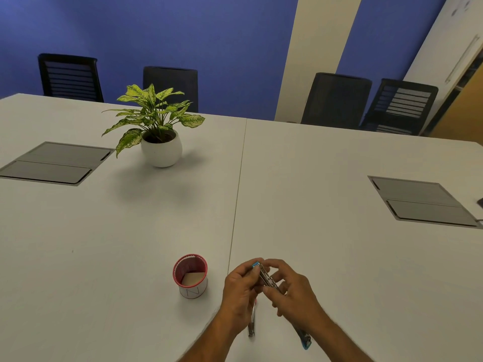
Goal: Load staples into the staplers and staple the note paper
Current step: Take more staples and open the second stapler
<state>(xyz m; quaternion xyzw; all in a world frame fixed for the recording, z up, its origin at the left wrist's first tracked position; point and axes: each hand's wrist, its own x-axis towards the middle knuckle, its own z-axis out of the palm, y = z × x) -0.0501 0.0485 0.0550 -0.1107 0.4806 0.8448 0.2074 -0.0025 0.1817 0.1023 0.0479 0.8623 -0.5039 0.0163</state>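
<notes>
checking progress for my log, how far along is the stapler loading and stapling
Early stage. Done: nothing shows as finished; no stapled note paper is in view. In hand: the left hand and right hand together hold an opened blue stapler, its metal staple channel exposed; whether staples are in cannot be told. A second stapler lies on the table, partly under the left wrist. Left: closing this one, loading the other, stapling.

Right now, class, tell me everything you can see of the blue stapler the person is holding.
The blue stapler is swung open, held above the white table in both hands. Its silver metal staple channel runs between the left hand and right hand, a blue plastic tip showing at the top. Another blue end pokes out below the right wrist. Staples inside cannot be made out.
</notes>
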